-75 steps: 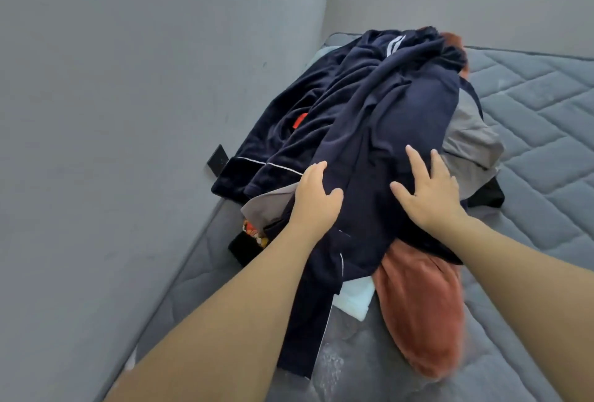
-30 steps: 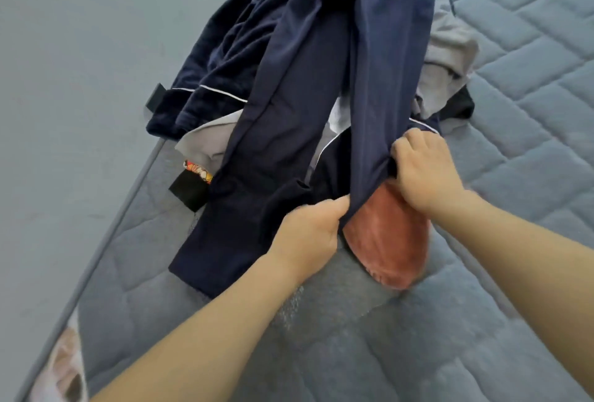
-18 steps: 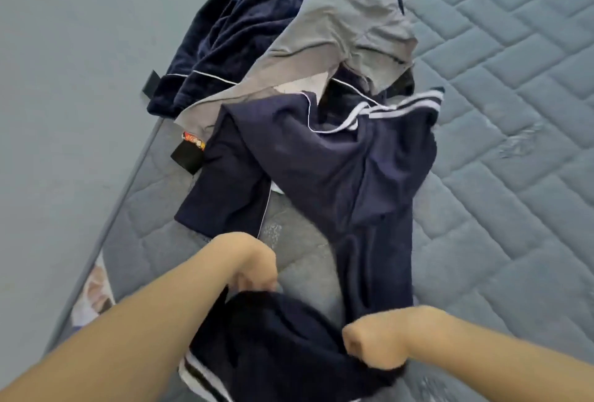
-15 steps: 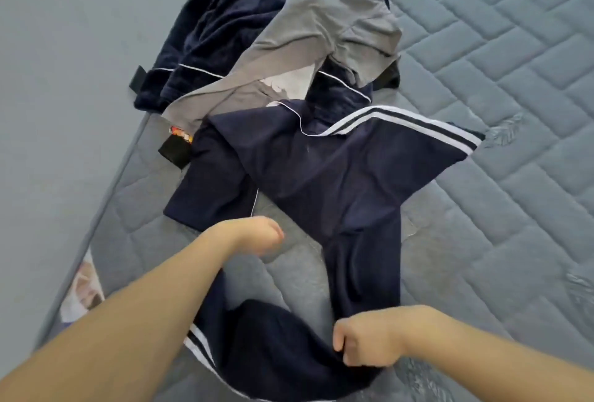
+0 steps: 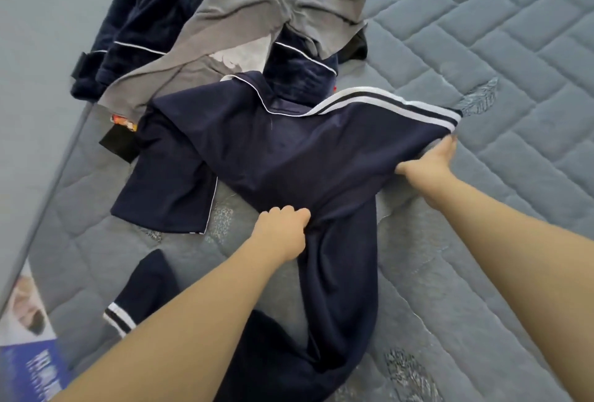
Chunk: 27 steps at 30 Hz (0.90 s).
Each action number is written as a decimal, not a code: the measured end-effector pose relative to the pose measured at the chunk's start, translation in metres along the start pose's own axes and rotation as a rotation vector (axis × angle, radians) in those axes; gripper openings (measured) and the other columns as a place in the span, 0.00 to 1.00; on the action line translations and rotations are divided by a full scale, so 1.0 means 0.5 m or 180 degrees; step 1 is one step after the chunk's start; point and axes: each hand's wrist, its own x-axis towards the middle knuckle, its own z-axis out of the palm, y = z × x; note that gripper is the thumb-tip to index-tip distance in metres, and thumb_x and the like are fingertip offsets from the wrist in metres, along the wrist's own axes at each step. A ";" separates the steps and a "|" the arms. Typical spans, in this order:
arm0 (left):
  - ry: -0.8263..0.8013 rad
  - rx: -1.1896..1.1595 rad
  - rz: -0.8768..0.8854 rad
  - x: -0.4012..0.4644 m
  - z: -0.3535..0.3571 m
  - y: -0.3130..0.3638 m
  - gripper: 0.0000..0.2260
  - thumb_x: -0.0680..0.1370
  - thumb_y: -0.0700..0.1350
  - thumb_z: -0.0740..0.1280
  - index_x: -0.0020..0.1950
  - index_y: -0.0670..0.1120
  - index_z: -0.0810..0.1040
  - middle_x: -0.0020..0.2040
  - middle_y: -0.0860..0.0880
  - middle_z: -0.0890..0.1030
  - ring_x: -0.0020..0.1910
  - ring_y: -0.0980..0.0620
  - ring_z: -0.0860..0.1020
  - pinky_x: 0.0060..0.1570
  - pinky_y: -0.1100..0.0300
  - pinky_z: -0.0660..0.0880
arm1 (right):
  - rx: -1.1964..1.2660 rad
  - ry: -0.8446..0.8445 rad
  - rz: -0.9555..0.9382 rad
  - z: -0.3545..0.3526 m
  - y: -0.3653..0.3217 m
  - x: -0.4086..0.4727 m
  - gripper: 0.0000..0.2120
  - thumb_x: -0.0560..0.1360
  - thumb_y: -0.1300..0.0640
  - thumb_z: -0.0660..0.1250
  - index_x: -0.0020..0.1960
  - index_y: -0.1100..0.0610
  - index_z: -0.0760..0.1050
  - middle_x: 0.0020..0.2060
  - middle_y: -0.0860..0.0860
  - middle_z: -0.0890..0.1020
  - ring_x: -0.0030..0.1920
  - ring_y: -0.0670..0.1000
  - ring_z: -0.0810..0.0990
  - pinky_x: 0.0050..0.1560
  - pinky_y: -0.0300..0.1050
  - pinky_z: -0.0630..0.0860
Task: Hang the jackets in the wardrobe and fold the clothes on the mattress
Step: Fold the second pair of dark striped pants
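Both hands grasp one garment, the navy jacket (image 5: 289,150), which lies spread flat on the quilted grey mattress (image 5: 482,31). Left hand (image 5: 283,231): fingers curled, bunching the navy cloth near the garment's lower middle, where a long navy part trails toward the viewer. Right hand (image 5: 430,163): fingers tucked under the jacket's far right edge, just below the white-striped band (image 5: 401,105), pinching that corner and drawing the cloth taut between the two hands. Another striped cuff (image 5: 119,318) lies on the mattress below and left of the jacket, beside the left forearm. Above the jacket, touching its upper edge, lies a heap of other clothes: a grey garment (image 5: 273,6) draped over a dark blue plush garment (image 5: 138,25) with thin white piping. A small black item (image 5: 119,144) with a colourful scrap beside it sits at the jacket's left edge. Left of the mattress runs a plain grey wall (image 5: 38,31); a printed label (image 5: 29,337) shows below and left of the jacket, at the mattress edge.
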 end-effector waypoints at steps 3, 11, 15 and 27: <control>-0.0786 -0.0146 0.0370 -0.004 -0.041 0.000 0.06 0.77 0.39 0.60 0.47 0.50 0.71 0.47 0.50 0.76 0.46 0.46 0.72 0.47 0.56 0.67 | 0.0987 -0.0247 0.0146 -0.004 -0.034 0.027 0.57 0.67 0.63 0.74 0.78 0.45 0.35 0.72 0.45 0.62 0.67 0.49 0.68 0.66 0.46 0.66; 0.1433 -0.0162 0.0107 0.089 -0.216 0.026 0.20 0.71 0.44 0.65 0.63 0.46 0.70 0.65 0.44 0.69 0.64 0.40 0.68 0.60 0.48 0.68 | 0.0696 -0.1374 -0.0385 -0.083 -0.078 0.022 0.04 0.76 0.63 0.68 0.44 0.56 0.76 0.35 0.49 0.76 0.32 0.44 0.70 0.36 0.34 0.68; 0.1169 -0.0139 0.0094 0.171 -0.271 0.038 0.33 0.70 0.51 0.71 0.73 0.48 0.64 0.75 0.44 0.63 0.77 0.41 0.55 0.76 0.43 0.46 | 0.0713 -0.1266 -0.0531 -0.145 -0.057 -0.001 0.04 0.78 0.62 0.65 0.47 0.54 0.76 0.42 0.48 0.79 0.41 0.45 0.74 0.42 0.36 0.70; -0.2182 -0.0227 0.0316 -0.030 -0.203 0.094 0.09 0.74 0.39 0.65 0.53 0.47 0.79 0.47 0.50 0.79 0.45 0.49 0.76 0.39 0.60 0.71 | -0.2580 -0.1008 -0.2813 -0.113 0.045 0.000 0.52 0.64 0.39 0.74 0.79 0.45 0.49 0.79 0.57 0.50 0.77 0.60 0.53 0.75 0.59 0.57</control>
